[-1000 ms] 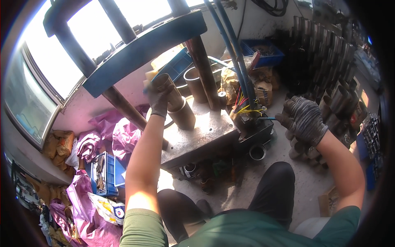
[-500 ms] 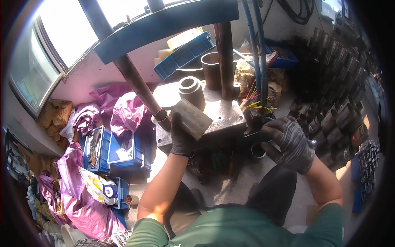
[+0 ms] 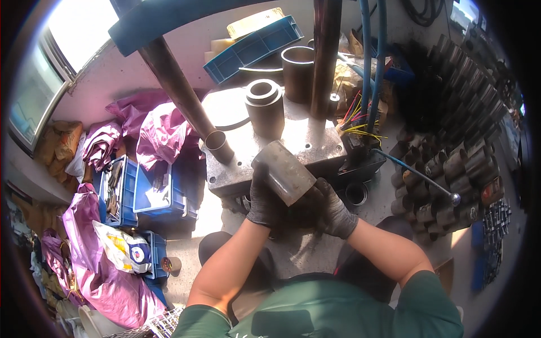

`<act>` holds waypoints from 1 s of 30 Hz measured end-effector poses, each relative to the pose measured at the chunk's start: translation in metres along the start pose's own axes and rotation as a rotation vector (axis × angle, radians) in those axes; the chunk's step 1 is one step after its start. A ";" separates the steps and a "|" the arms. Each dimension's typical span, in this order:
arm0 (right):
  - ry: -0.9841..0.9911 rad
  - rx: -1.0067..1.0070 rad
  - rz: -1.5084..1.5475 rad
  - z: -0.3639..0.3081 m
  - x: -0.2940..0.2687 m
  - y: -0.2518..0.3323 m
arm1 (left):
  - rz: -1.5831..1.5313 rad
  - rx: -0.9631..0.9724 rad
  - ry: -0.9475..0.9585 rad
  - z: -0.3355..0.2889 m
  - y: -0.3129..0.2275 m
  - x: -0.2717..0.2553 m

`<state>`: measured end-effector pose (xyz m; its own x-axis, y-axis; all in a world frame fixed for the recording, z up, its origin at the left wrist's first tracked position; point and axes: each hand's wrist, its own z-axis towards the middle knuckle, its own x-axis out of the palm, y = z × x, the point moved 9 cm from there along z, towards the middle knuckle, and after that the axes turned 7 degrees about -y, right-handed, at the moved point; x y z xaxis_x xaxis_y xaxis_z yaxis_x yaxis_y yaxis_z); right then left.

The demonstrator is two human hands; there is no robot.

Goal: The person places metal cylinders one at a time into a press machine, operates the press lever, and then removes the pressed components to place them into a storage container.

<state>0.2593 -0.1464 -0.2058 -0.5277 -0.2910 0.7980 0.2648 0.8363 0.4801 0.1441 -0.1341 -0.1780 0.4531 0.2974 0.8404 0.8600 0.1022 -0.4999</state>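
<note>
Between my two gloved hands is a short grey metal cylinder (image 3: 286, 173), tilted, in front of the press's steel bed. My left hand (image 3: 264, 197) is closed on its left side, thumb up along the wall. At its lower right end, my right hand (image 3: 336, 213) grips it, fingers partly hidden beneath. Behind it on the press bed (image 3: 231, 176) stands a dark stepped metal sleeve (image 3: 265, 112) with a hollow top. A wider metal tube (image 3: 297, 79) stands farther back, and a small tube (image 3: 218, 145) sits at the bed's left.
Steel columns (image 3: 176, 90) rise from the bed. A lever with a ball knob (image 3: 454, 199) sticks out at the right. Many metal tubes (image 3: 451, 163) are stacked beyond it. Blue crates (image 3: 155, 205) and pink sacks (image 3: 96, 259) lie at the left.
My right hand has left the lever's ball knob and moved left onto the cylinder. My left hand has brought the cylinder slightly nearer to me. The view has shifted a little.
</note>
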 end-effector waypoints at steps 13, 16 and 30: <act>-0.157 -0.668 -0.388 0.011 -0.032 0.063 | 0.193 -0.031 0.011 -0.007 0.009 0.010; -0.357 -0.760 -0.599 0.003 -0.043 0.068 | 0.285 0.000 -0.032 -0.008 0.010 0.000; -0.225 -1.220 -1.396 -0.034 0.018 0.078 | 0.023 -0.126 0.093 -0.003 0.015 -0.015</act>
<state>0.2983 -0.1023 -0.1419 -0.9015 -0.2409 -0.3596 -0.0935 -0.7028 0.7052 0.1506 -0.1404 -0.1977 0.4878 0.2086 0.8477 0.8692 -0.0253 -0.4939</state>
